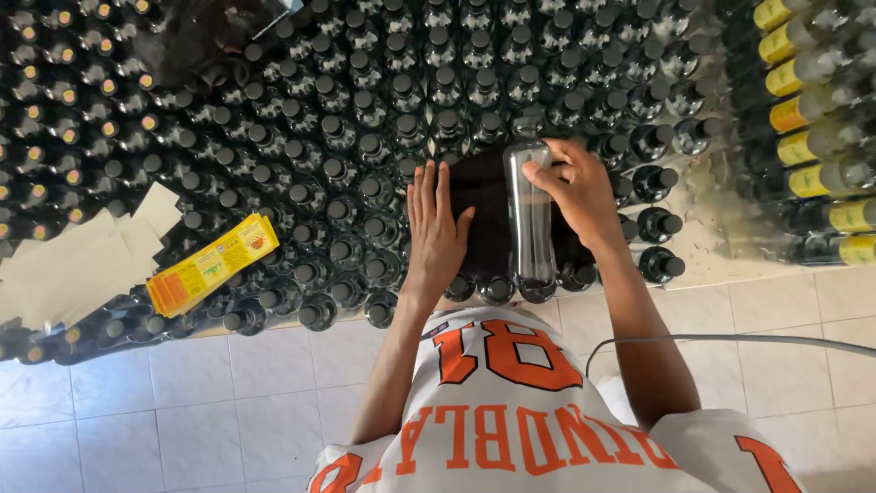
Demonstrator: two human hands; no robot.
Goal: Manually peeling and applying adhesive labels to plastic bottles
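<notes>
Right hand (577, 187) grips clear bottle (530, 219) lying over capped dark bottles (365, 137); left hand (436, 228) rests flat, fingers spread, apparently steadying. Labelling step likely; next needs label (212, 265).

Capped dark bottles (365, 119) pack the table (721, 246) wall to wall, no gaps. Stack of yellow labels (212, 265) tops the left side. Bare strip only at right front edge.

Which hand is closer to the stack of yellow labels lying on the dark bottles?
Left. The left hand lies flat on a black cloth, just right of the yellow labels, separated by several bottle caps. The right hand is farther right, on the clear bottle.
</notes>
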